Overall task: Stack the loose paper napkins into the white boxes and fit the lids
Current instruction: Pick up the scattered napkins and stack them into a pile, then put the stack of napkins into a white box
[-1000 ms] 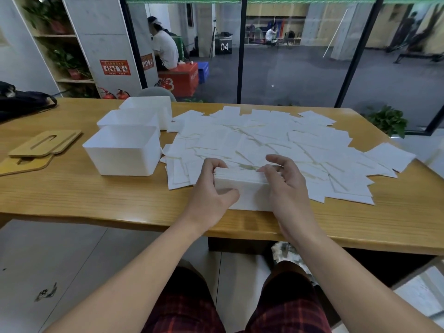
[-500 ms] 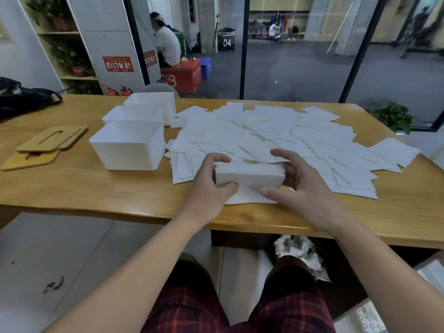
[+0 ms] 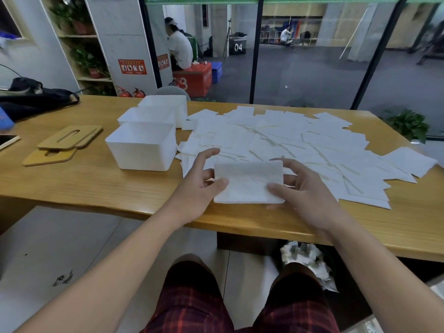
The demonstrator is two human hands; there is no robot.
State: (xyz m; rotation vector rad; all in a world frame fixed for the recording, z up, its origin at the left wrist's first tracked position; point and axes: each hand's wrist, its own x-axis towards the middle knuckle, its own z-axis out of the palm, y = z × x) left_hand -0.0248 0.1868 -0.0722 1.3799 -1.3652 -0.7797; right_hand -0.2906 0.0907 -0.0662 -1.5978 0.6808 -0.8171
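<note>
- Napkin stack (image 3: 248, 182): I hold it between both hands above the near edge of the table (image 3: 96, 186), flat face tilted toward me.
- My left hand (image 3: 199, 186) grasps its left end, thumb on the front face, fingers behind.
- My right hand (image 3: 305, 191) grasps the right end the same way, thumb on the lower corner.
- To do this well, I judge I should square the edges, keep both ends pinched evenly so no sheets fan out, then lower the stack level into the nearest white box (image 3: 141, 150), which stands to the left, apart from my left hand.
- Loose napkins (image 3: 300, 143) cover the table beyond; the wooden lids (image 3: 64, 143) lie left of the boxes, not yet fitted.
</note>
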